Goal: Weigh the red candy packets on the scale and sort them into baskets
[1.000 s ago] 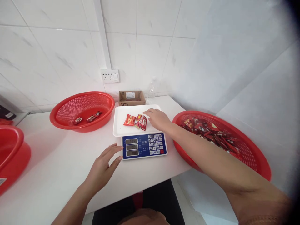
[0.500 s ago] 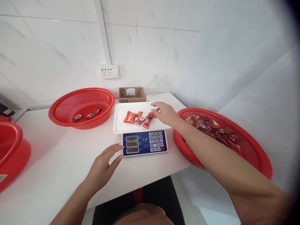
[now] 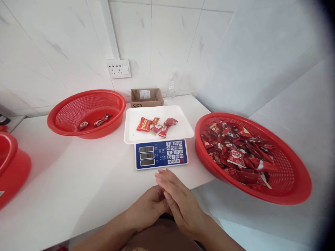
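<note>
My left hand [image 3: 148, 209] and my right hand [image 3: 184, 204] meet in front of the digital scale [image 3: 162, 153], near the table's front edge. The right hand's fingers are stretched out over the left hand, whose fingers are mostly hidden. I see nothing held between them. On the scale's white tray [image 3: 131, 134] lie several red-wrapped snacks: a larger packet [image 3: 143, 124], a small red-yellow one [image 3: 155, 120], a patterned one [image 3: 156, 129], a narrow one [image 3: 163, 131] and a dark red one [image 3: 171, 121]. The scale's top display [image 3: 146, 149] shows a small reading.
At right, a red perforated basket [image 3: 295, 181] holds many red-wrapped snacks. Another red basket [image 3: 59, 123] at the back left holds a few wrapped pieces. A red tub [image 3: 18, 174] stands at far left. Behind the scale are a cardboard box [image 3: 147, 98] and a clear plastic bottle [image 3: 171, 85].
My right hand has left the dark red snack on the tray and come back to my left hand, which moved right and toward me. The scale's top display has changed from zero.
</note>
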A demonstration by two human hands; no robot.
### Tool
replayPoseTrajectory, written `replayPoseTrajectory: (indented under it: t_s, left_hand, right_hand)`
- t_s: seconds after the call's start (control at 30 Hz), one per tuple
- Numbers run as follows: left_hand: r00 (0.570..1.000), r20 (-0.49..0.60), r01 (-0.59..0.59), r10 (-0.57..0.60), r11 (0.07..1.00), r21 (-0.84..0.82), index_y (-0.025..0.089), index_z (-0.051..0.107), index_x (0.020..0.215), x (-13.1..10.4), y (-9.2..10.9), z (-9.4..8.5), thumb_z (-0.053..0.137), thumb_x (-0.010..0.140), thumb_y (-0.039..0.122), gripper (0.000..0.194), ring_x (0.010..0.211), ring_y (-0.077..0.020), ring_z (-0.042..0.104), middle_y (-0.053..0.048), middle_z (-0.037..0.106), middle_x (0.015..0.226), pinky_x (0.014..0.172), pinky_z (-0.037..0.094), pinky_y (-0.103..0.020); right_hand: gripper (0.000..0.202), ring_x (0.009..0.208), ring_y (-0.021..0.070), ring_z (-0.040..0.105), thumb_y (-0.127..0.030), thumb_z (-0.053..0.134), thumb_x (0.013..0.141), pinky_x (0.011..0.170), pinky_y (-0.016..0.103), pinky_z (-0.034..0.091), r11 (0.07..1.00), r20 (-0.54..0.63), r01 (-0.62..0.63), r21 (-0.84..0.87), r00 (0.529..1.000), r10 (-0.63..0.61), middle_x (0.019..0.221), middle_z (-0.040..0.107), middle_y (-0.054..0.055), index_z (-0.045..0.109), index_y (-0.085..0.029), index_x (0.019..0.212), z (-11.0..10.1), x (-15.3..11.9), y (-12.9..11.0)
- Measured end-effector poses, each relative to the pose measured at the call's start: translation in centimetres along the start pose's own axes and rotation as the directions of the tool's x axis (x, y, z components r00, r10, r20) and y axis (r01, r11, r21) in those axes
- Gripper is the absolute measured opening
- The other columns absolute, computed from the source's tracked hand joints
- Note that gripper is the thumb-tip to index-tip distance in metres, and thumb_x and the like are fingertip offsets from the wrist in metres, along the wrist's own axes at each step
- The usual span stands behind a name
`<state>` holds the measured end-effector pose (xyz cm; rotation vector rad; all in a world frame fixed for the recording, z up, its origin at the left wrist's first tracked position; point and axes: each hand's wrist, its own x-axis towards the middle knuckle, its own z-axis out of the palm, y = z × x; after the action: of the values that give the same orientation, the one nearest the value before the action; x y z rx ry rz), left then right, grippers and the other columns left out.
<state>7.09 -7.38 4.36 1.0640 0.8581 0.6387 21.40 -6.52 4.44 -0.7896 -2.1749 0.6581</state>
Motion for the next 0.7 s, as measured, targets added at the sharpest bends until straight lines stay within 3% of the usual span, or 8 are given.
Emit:
replayPoseTrajectory:
  t_s: [0.1, 0.17, 0.27, 0.37, 0.5, 0.7]
  left_hand:
    - [0.996, -0.091, -0.029, 0.018, 0.992, -0.123, 0.016, 0.055, 0.089, 0.3, -0.2, -0.1, 0.063, 0.075, 0.042, 0.030, 0.078, -0.0142, 0.054, -0.003, 0.060, 0.085, 0.073, 0.045, -0.028]
    - [0.993, -0.119, -0.039, 0.023, 0.991, -0.131, 0.017, 0.052, 0.087, 0.3, -0.4, -0.5, 0.065, 0.074, 0.037, 0.027, 0.071, -0.0117, 0.052, 0.000, 0.058, 0.079, 0.069, 0.043, -0.026]
    - [0.982, -0.184, -0.019, 0.046, 0.989, 0.146, 0.018, 0.054, 0.083, 0.1, -0.3, -0.7, 0.062, 0.076, 0.033, 0.018, 0.066, -0.0109, 0.049, 0.001, 0.057, 0.074, 0.065, 0.040, -0.024]
    - [0.970, -0.231, 0.027, 0.070, 0.919, 0.392, 0.018, 0.056, 0.077, 0.0, 0.0, -0.5, 0.060, 0.076, 0.030, 0.013, 0.068, -0.0120, 0.050, 0.002, 0.059, 0.073, 0.066, 0.039, -0.024]
    - [0.977, -0.194, 0.006, 0.091, 0.894, 0.448, 0.018, 0.056, 0.075, -0.1, 0.3, -0.3, 0.057, 0.077, 0.030, 0.012, 0.069, -0.0122, 0.051, 0.002, 0.061, 0.073, 0.065, 0.040, -0.023]
    - [0.980, -0.151, -0.039, 0.132, 0.866, 0.499, 0.018, 0.059, 0.075, -0.1, 0.3, -0.6, 0.059, 0.078, 0.036, 0.018, 0.067, -0.0115, 0.051, 0.001, 0.062, 0.073, 0.064, 0.040, -0.022]
  right_hand:
    - [0.049, 0.126, 0.0221, 0.042, -0.026, 0.040, 0.092, 0.101, 0.041, 0.040, 0.990, -0.004, -0.134, -0.049, 0.991, 0.134, 0.136, 0.047, 0.012, 0.028, -0.022, 0.139, 0.1, -0.8, 0.6]
    - [0.048, 0.117, 0.0224, 0.051, -0.035, 0.046, 0.089, 0.093, 0.037, 0.046, 0.972, -0.018, -0.235, -0.026, 0.972, 0.235, 0.128, 0.054, 0.013, 0.036, -0.019, 0.133, -0.4, -1.0, 0.8]
    - [0.028, 0.088, 0.0173, 0.062, -0.038, 0.044, 0.090, 0.074, 0.029, 0.051, 0.956, -0.065, -0.289, 0.053, 0.954, 0.293, 0.097, 0.065, 0.008, 0.056, -0.019, 0.107, -0.8, -1.1, 0.6]
    - [0.029, 0.062, 0.0121, 0.056, -0.036, 0.040, 0.092, 0.057, 0.023, 0.045, 0.941, -0.122, -0.335, 0.055, 0.933, 0.339, 0.068, 0.059, 0.001, 0.056, -0.020, 0.074, -1.0, -1.0, 0.6]
    - [0.036, 0.051, 0.0096, 0.048, -0.039, 0.039, 0.091, 0.048, 0.021, 0.037, 0.904, -0.124, -0.422, 0.068, 0.895, 0.428, 0.057, 0.051, -0.003, 0.045, -0.020, 0.062, -1.1, -0.7, 0.7]
    - [0.038, 0.050, 0.0098, 0.048, -0.042, 0.039, 0.090, 0.047, 0.020, 0.037, 0.889, -0.116, -0.451, 0.082, 0.881, 0.458, 0.055, 0.052, -0.003, 0.046, -0.020, 0.060, -1.2, -0.2, 0.6]
